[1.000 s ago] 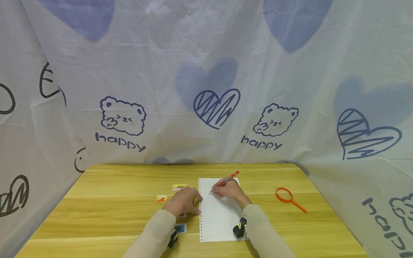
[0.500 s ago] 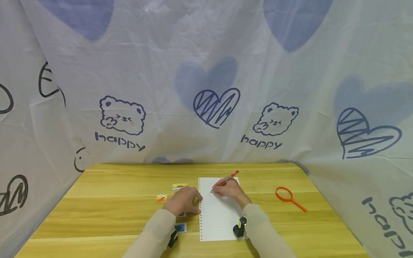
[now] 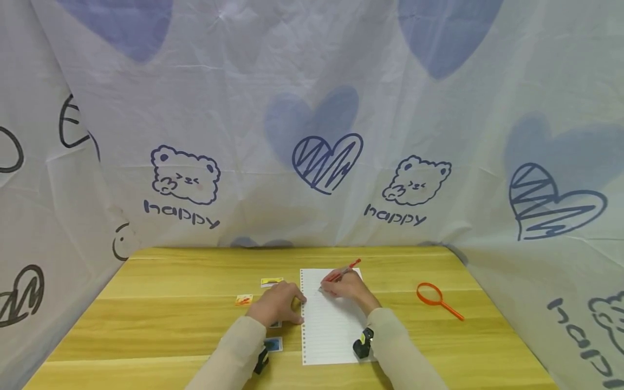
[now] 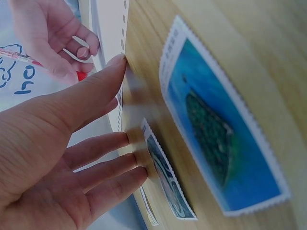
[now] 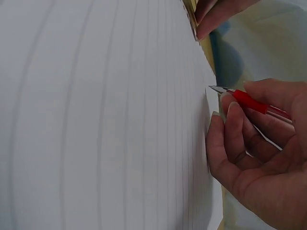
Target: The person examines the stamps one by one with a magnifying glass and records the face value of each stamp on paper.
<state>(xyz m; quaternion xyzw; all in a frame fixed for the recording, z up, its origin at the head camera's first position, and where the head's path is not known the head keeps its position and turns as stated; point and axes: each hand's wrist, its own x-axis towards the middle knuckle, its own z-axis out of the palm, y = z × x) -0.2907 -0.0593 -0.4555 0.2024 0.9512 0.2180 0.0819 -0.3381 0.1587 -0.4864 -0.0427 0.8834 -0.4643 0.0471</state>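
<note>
A sheet of lined paper (image 3: pixel 326 336) with punched holes lies on the table. My right hand (image 3: pixel 343 285) pinches a red pen (image 5: pixel 252 101), its tip at the upper part of the sheet. Faint marks may show near the tip, too small to read. With thumb and fingers spread, my left hand (image 3: pixel 277 304) touches the sheet's punched left edge. Around that hand lie a yellow stamp (image 3: pixel 271 282), an orange-and-white stamp (image 3: pixel 244 299) and a blue stamp (image 4: pixel 254 158). A green stamp (image 4: pixel 166 178) is partly hidden by the left hand in the head view.
An orange magnifying glass (image 3: pixel 441 303) lies right of the paper on the wooden table (image 3: pixel 146 325). White cloth (image 3: pixel 253 108) with hearts and bears hangs behind and along the sides. Each wrist carries a small black camera (image 3: pixel 362 344).
The pen's tilt shifts very slightly while its tip stays at about the same spot on the paper. The left hand stays in place.
</note>
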